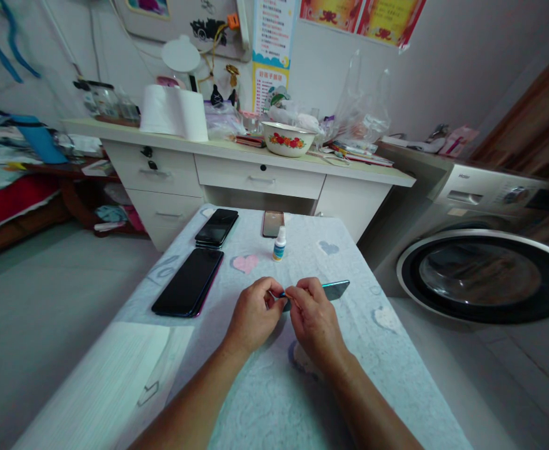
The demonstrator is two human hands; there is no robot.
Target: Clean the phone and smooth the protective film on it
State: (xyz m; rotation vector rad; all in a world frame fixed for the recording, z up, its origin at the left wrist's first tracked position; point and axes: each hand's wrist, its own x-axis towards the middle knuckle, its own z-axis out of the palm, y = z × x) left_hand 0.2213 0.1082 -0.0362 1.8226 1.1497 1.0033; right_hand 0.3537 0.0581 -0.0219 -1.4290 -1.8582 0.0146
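Two bare hands are working above a patterned tablecloth (pixel 265 387). The left hand (pixel 256 312) and right hand (pixel 316 315) are meeting fingertip to fingertip, both pinching a small dark piece (pixel 282 294) (its exact form is hiding behind the fingers). A teal-edged phone (pixel 337 289) is lying just beyond them, partly covered by the right hand.

Hazards: the piece, being so small, could be slipping free if either pinch is loosening; a falling piece could be striking the phone or rolling across the cloth. The white-capped bottle (pixel 279 245) is standing upright beyond the hands, and a forward-reaching hand could be tipping it, its narrow base giving little support.

Lettering: the washing machine (pixel 419 165) is bearing the name "Haier". The bottle's blue label is showing print too small for reading. The wall poster (pixel 271 87) and red-and-yellow certificates (pixel 333 12) are carrying Chinese characters, mostly illegible here.
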